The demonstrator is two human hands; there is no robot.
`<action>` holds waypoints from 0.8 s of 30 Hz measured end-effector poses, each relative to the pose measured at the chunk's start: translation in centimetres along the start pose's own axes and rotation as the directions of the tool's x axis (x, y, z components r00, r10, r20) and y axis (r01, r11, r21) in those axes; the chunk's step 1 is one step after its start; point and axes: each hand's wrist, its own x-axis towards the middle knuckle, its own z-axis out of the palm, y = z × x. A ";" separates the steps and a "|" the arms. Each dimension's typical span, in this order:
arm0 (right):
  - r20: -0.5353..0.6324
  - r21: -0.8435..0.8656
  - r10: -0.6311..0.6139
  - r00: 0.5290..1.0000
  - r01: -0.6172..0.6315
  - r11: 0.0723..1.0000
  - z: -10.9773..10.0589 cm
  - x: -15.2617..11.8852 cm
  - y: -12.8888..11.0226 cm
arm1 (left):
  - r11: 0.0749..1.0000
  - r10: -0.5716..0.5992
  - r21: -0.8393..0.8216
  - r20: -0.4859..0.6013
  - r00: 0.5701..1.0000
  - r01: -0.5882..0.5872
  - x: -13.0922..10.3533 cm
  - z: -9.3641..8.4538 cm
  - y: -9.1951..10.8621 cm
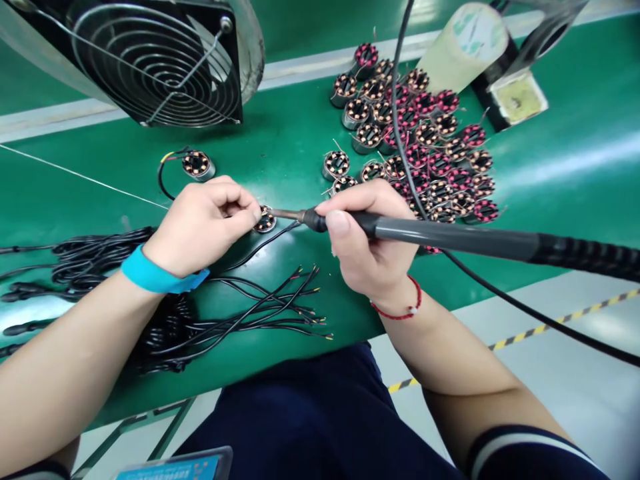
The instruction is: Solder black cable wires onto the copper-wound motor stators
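My right hand (373,240) grips a soldering iron (450,237) like a pen, its tip pointing left. The tip reaches a small motor stator (265,220) with copper windings on the green bench. My left hand (205,223) is closed in a pinch at the stator's left side, its fingertips partly covering it. A thin pale solder wire (85,177) runs from the left edge into the left hand; its end is hidden. A black cable (263,248) leads toward the stator. Behind the left hand stands another stator (198,165) with yellow and red wires attached.
Several stators (415,140) with red or copper windings crowd the right rear. Bundled black cables (165,320) with bare coloured ends lie at the left front. A fan (165,63) stands at the back left. The iron's holder with a sponge (519,100) is back right; a black cord (400,120) crosses the view.
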 end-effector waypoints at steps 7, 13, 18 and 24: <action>0.039 -0.028 0.012 0.999 -0.011 1.000 0.0 0.2 -0.3 | 1.000 -0.014 -0.008 -0.015 1.000 0.014 0.1 0.0 -0.1; 0.020 -0.044 0.044 0.999 -0.043 0.998 -0.1 0.1 -0.1 | 1.000 -0.018 0.002 -0.008 1.000 0.018 0.0 0.0 0.0; 0.042 -0.020 0.028 0.999 -0.028 0.999 0.0 0.1 -0.2 | 1.000 -0.016 -0.001 -0.013 1.000 0.016 0.1 0.0 0.1; 0.012 -0.083 0.066 0.998 -0.065 0.994 -0.1 0.1 -0.3 | 1.000 -0.027 -0.016 0.000 1.000 0.027 0.0 -0.1 0.1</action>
